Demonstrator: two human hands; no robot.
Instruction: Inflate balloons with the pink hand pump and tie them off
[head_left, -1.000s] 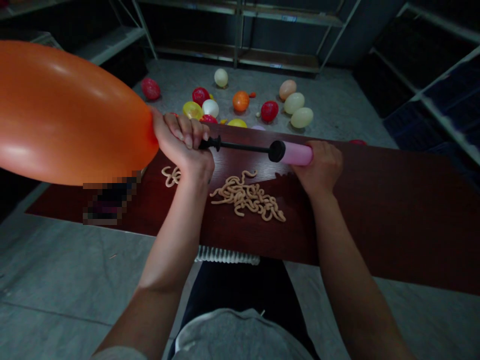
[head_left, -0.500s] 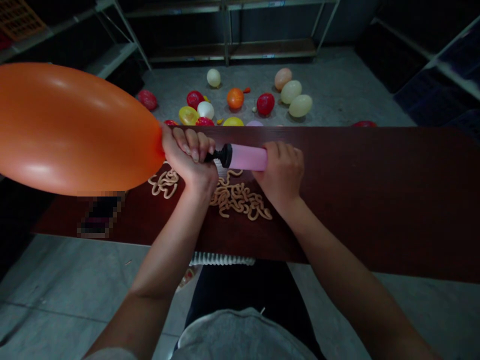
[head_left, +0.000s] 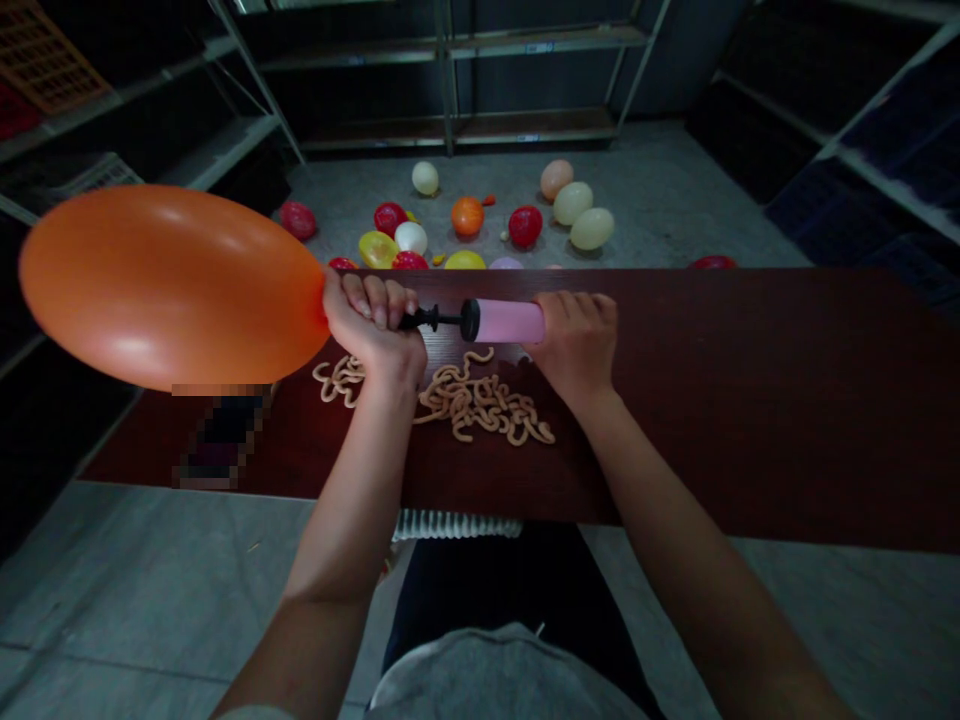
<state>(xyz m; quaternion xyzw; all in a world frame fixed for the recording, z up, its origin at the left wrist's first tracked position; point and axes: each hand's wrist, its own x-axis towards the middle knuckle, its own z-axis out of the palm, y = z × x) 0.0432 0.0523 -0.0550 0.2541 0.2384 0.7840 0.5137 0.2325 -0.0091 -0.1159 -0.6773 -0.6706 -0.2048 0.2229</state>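
A large inflated orange balloon (head_left: 172, 290) stretches out to the left from my left hand (head_left: 377, 315). That hand is closed around the balloon's neck and the black end of a hand balloon pump (head_left: 508, 321); the neck itself is hidden by the fingers. My right hand (head_left: 577, 345) wraps round the far end of the pump's pink barrel. Between barrel and left hand a thin black rod shows. The pump lies level above a dark red-brown table (head_left: 750, 400). Below it, on the tabletop, is a heap of tan, wavy, cord-like pieces (head_left: 480, 400), partly behind my left wrist.
A pixelated dark flat object (head_left: 223, 440) lies on the table at left. Beyond the table, several balloons rest on the floor, among them an orange one (head_left: 467, 216) and a red one (head_left: 525, 227). Metal shelves (head_left: 442, 130) stand at the back and both sides.
The pump's barrel and my left hand have moved slightly apart, so more of the black rod shows. The view has tilted up a little, and the orange balloon's far end now shows.
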